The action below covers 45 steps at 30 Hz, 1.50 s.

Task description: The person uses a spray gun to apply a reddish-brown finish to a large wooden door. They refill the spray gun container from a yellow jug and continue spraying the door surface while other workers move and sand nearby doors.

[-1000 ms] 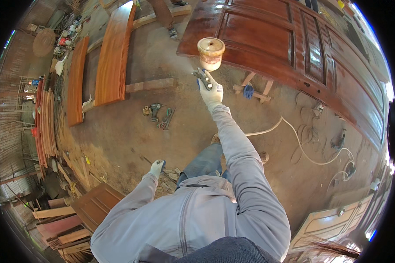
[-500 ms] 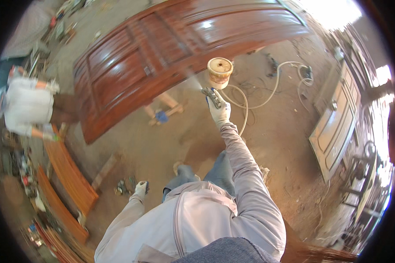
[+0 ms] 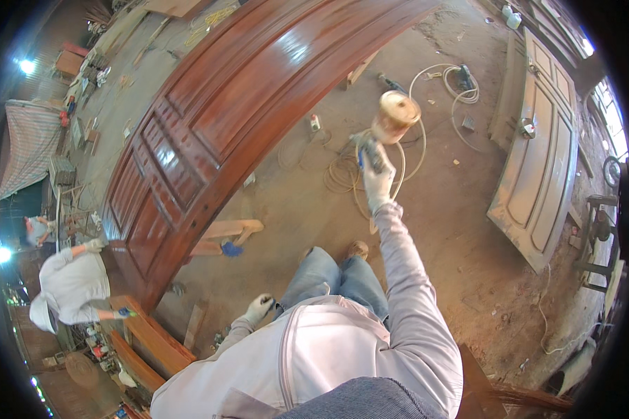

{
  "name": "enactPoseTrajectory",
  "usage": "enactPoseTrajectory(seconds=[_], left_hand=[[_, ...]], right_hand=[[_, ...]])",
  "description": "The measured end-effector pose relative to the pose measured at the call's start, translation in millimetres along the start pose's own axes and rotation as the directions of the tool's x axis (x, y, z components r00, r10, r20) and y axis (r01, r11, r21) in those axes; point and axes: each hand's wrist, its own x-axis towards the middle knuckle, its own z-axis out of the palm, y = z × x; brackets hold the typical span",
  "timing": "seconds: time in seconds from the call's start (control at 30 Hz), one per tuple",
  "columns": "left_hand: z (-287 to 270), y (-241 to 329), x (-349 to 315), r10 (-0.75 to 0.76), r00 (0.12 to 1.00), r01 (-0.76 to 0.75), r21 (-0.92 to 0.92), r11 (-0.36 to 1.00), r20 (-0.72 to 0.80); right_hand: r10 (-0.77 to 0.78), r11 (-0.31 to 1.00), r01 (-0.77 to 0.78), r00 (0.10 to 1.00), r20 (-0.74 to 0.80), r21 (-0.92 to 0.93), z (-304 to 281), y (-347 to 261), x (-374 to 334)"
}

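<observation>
The big arched panelled door [image 3: 210, 133] lies flat on low wooden supports [image 3: 223, 234] over the dirt floor [image 3: 454, 230], and everything else is placed against it. Its reddish-brown face is glossy, with bright glare streaks along the curved rails and the recessed panels, so it looks freshly coated and wet. Judging by this, the step in hand is spraying finish onto the door, with the gun pulled back off its near edge between strokes.

A second, unfinished pale door [image 3: 538, 146] rests well apart from the arched door, on the person's far right. A co-worker in a light shirt [image 3: 73, 286] bends at the arched door's lower left end.

The spray gun [image 3: 384, 129], with its drum-shaped cup stained tan, sits up in the air just right of the door's long edge, above coiled hoses [image 3: 360, 167] on the floor. The right hand [image 3: 377, 183], gloved white, is clenched around the gun's grip. The left hand [image 3: 258, 307], also gloved, hangs loosely curled and holds nothing, near the door's lower corner.

The next move probably calls for swinging the nozzle back over the door, level and at a steady distance, minding the hoses underfoot.
</observation>
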Motion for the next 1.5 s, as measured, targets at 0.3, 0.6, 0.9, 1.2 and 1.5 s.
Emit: enactPoseTrajectory(seconds=[0.3, 0.6, 0.9, 1.2, 1.5], left_hand=[[-15, 184, 105, -0.096, 0.992, 0.074, 0.247, 0.966, 0.081], [-40, 450, 269, 0.042, 0.966, -0.162, -0.469, 0.868, -0.255], [171, 474, 216, -0.03, 0.937, -0.055, -0.233, 0.971, -0.347], [311, 512, 116, -0.285, 0.954, 0.278, -0.083, 0.957, -0.092], [356, 652, 134, 0.148, 0.866, -0.162, 0.012, 0.987, -0.478]], right_hand=[[0.324, 0.937, -0.344, 0.921, 0.217, 0.06, 6, 28, 72], [0.331, 0.921, -0.293, 0.936, -0.123, 0.257, -50, 85, 295], [0.119, 0.974, -0.047, 0.939, -0.321, 0.223, -168, 163, 592], [0.257, 0.958, -0.177, 0.88, -0.4, 0.226, -287, 186, 791], [0.391, 0.908, -0.419, 0.866, -0.311, -0.024, -398, 203, 582]])
